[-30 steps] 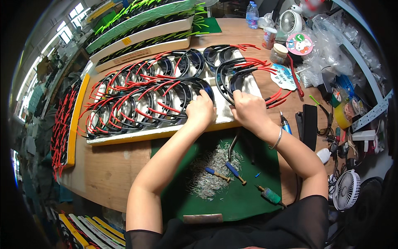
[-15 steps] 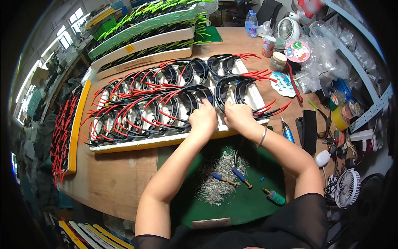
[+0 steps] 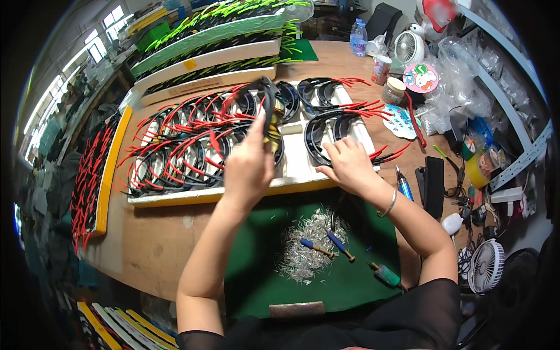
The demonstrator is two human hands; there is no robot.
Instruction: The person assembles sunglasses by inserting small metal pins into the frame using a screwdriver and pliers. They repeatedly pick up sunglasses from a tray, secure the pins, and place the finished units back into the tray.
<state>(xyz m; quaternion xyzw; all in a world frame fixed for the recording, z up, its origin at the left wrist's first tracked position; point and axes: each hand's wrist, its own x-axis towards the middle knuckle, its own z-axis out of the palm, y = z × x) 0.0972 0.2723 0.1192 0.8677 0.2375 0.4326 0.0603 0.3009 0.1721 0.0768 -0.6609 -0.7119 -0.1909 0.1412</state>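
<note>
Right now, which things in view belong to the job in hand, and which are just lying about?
In the job:
- left hand, gripping a black band
- right hand, by the red-tipped bands
- foam tray holding those bands

Apparently just lying about:
- bottles
- jar
- tape roll
- white fans

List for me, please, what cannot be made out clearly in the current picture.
In the head view:
Raised black curved piece: blurred, probably by motion.
Left hand: some fingers hidden by its own back.
Metallic slivers: too small to count.
Lower-left striped stack: cut off by bottom edge.
</note>
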